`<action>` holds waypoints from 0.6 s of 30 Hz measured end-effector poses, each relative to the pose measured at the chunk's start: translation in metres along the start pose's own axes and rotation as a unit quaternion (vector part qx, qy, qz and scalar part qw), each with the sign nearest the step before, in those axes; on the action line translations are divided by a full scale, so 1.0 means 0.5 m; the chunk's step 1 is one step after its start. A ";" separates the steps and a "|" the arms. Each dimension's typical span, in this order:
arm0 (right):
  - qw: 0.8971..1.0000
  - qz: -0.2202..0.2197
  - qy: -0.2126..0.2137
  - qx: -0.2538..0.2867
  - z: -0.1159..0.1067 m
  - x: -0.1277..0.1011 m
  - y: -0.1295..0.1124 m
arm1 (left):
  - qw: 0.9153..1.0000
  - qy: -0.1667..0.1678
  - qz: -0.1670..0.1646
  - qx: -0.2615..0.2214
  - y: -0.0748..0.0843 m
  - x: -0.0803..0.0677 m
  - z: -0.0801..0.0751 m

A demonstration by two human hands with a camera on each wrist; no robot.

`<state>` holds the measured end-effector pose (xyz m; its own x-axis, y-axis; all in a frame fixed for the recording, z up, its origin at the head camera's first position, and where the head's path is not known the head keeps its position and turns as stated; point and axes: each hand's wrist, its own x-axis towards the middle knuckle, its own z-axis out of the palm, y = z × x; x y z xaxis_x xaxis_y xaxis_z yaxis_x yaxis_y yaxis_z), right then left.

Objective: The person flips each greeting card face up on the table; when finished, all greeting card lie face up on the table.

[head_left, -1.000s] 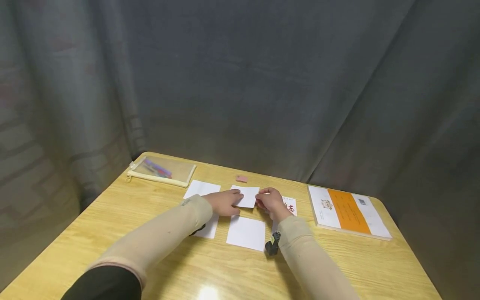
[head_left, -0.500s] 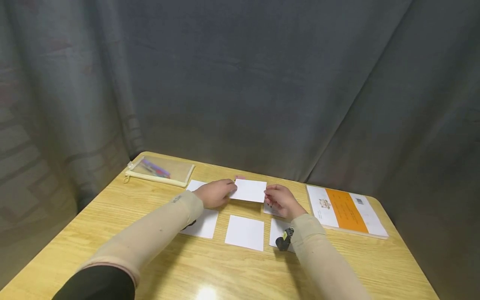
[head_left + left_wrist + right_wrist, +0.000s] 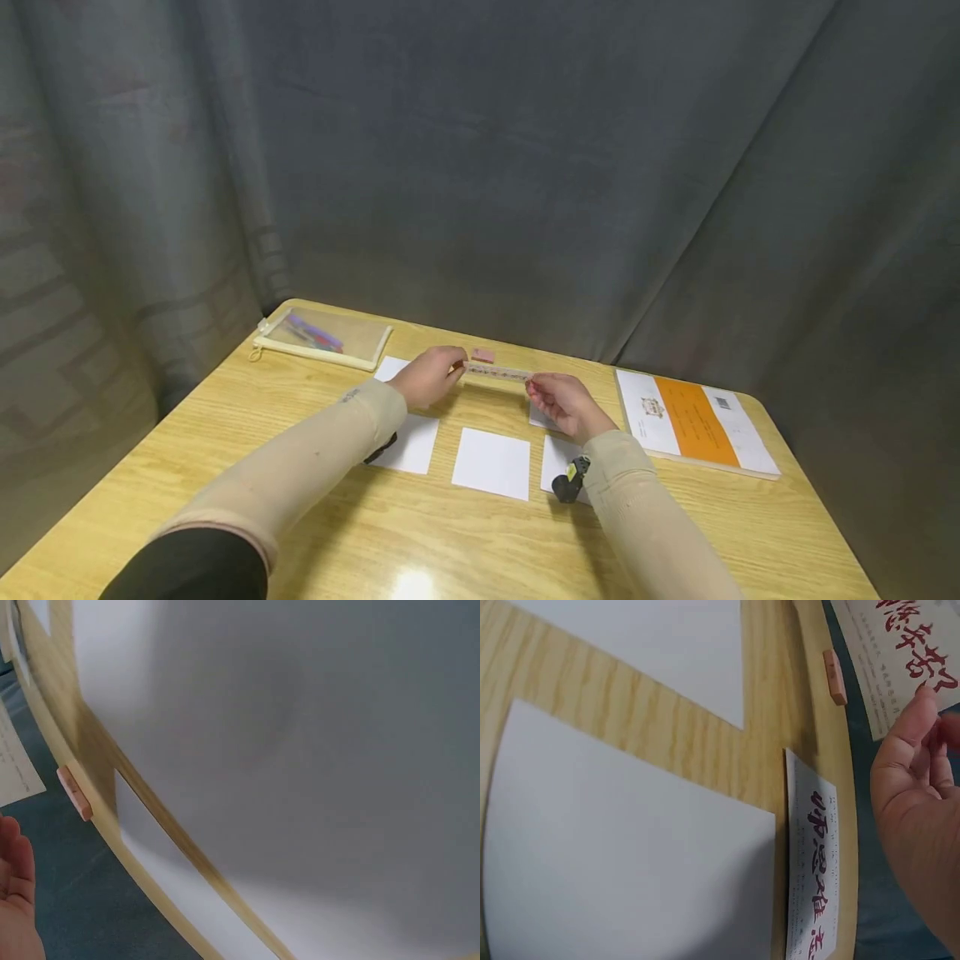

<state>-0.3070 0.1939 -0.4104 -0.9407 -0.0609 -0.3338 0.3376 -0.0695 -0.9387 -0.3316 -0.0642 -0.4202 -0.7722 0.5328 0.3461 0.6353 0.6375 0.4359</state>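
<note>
Holding a card [image 3: 497,372] above the bench [image 3: 225,433], nearly edge-on to the head view, with the left hand [image 3: 427,377] pinching its left end and the right hand [image 3: 561,402] pinching its right end, fingers curled. Hovering just before a pink eraser [image 3: 483,356], over white cards [image 3: 491,463] lying flat below.

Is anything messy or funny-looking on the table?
Mostly tidy. One card is off the table, held edge-on between the left hand and right hand. Another card lies printed side up; the cards nearest the person are blank.
</note>
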 end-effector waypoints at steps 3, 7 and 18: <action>1.000 -0.005 -0.003 -0.007 0.001 0.001 0.003 | 1.000 0.016 -0.019 -0.019 0.005 0.004 -0.002; 0.998 -0.010 0.009 -0.054 0.006 0.007 0.010 | 0.998 0.026 -0.044 -0.038 0.006 0.008 -0.002; 0.982 -0.048 0.056 -0.176 0.025 0.009 0.030 | 0.973 0.020 -0.178 -0.146 0.011 0.011 0.000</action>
<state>-0.3058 0.1800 -0.4246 -0.9722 0.0408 -0.2305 0.2325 0.2803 -0.9313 -0.3324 -0.0578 -0.4161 -0.9459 0.2821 0.1601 0.3026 0.5892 0.7492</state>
